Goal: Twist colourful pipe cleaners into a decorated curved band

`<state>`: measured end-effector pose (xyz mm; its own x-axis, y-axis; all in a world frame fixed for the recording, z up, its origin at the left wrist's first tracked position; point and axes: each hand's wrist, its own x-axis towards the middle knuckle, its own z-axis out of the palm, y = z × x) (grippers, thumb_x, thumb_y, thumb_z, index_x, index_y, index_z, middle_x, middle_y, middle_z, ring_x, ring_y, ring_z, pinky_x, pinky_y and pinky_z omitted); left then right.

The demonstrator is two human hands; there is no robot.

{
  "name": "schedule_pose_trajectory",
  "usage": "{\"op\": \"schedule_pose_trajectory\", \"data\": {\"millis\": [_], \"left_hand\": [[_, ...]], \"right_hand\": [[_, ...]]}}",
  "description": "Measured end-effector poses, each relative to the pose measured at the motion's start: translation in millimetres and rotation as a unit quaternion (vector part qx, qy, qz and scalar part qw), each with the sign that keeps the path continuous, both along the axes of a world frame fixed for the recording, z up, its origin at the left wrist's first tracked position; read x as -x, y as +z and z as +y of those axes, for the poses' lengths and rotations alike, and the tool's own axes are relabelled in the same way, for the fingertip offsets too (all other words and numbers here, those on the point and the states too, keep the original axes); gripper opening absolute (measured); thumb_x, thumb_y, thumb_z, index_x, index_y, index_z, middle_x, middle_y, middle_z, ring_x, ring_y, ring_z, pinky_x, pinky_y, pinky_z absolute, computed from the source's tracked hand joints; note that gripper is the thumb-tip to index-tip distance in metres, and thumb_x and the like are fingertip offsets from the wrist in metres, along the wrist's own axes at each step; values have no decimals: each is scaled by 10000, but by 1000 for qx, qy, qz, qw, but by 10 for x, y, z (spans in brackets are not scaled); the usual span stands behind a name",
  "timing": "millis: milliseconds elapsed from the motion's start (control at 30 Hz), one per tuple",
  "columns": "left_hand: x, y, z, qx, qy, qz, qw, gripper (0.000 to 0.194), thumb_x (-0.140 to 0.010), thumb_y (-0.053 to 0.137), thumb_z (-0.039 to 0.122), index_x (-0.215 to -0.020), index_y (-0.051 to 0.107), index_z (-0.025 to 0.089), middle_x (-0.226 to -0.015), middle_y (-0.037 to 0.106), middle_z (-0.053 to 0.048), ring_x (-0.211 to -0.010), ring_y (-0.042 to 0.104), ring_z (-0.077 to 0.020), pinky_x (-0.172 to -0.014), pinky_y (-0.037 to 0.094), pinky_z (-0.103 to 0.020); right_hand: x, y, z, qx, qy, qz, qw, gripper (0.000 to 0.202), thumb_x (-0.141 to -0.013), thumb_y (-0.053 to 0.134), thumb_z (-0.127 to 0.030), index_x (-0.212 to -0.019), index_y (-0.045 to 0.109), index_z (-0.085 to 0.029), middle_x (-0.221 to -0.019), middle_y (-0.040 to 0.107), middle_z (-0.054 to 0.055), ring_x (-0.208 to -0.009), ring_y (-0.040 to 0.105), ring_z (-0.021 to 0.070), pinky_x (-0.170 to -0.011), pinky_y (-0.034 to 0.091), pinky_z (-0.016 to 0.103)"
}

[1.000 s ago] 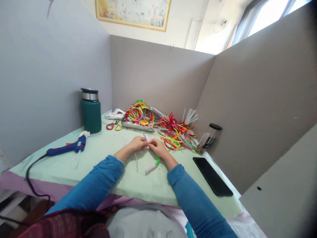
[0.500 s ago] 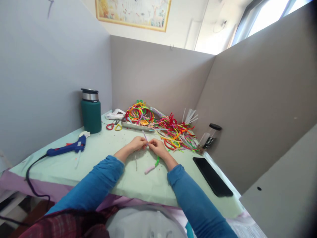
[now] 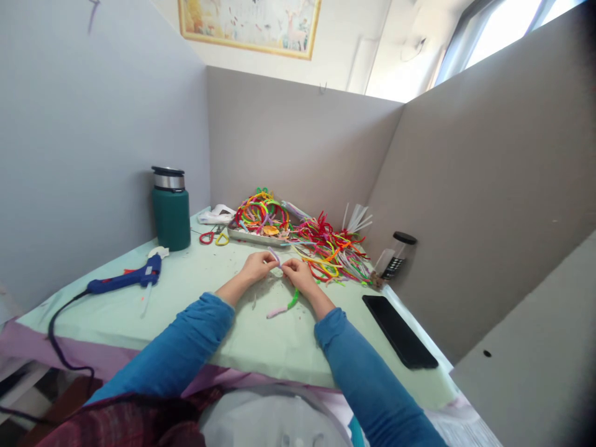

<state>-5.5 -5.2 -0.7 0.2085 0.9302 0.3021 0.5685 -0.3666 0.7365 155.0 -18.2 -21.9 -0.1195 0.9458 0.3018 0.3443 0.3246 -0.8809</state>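
My left hand (image 3: 259, 267) and my right hand (image 3: 300, 274) meet fingertip to fingertip above the middle of the table. Both are closed in a pinch on a pale purple pipe cleaner (image 3: 274, 254), whose end sticks up between them. Below my right hand a green and pink pipe cleaner piece (image 3: 293, 300) trails down toward the tabletop; whether it joins the purple one is hidden by the fingers. A thin pale strand (image 3: 254, 302) shows below my left hand.
Left: a blue glue gun (image 3: 125, 279) with cord and a green bottle (image 3: 171, 214). Behind: red-handled and yellow-handled scissors (image 3: 221, 239), a metal tray (image 3: 254, 236) of coloured loops, and a heap of pipe cleaners (image 3: 330, 242). Right: a black phone (image 3: 399, 332) and a clear black-lidded container (image 3: 398, 256).
Both hands have shifted slightly up, staying pinched on the purple pipe cleaner. The green and pink piece has swung a little to the left, and less of the pale strand shows.
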Motion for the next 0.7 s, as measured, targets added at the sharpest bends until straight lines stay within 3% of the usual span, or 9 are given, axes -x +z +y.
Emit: {"op": "schedule_pose_trajectory", "data": {"millis": [333, 567, 700], "left_hand": [[-22, 12, -9, -5, -11, -1, 1000, 220, -698, 587, 320, -802, 674, 145, -519, 576, 27, -463, 515, -97, -531, 384, -211], [-15, -4, 9, -79, -40, 28, 996, 207, -700, 599, 313, -796, 681, 149, -642, 639, -3, -581, 537, -108, -591, 390, -203], [-17, 4, 1, -82, -45, 25, 995, 224, -712, 595, 325, -821, 696, 157, -697, 664, -19, -626, 552, -118, -615, 396, -205]], "right_hand": [[-15, -32, 38, 10, 8, 18, 1000, 166, -708, 527, -329, -734, 542, -166, -558, 542, -34, -417, 407, 72, -420, 319, 198], [-10, -9, 26, 7, 12, 20, 1000, 137, -700, 520, -294, -717, 545, -160, -522, 504, -45, -461, 422, 78, -463, 329, 192], [-17, -13, 31, 1, 13, 12, 1000, 127, -702, 513, -282, -710, 547, -160, -517, 491, -47, -488, 431, 84, -494, 339, 197]]}}
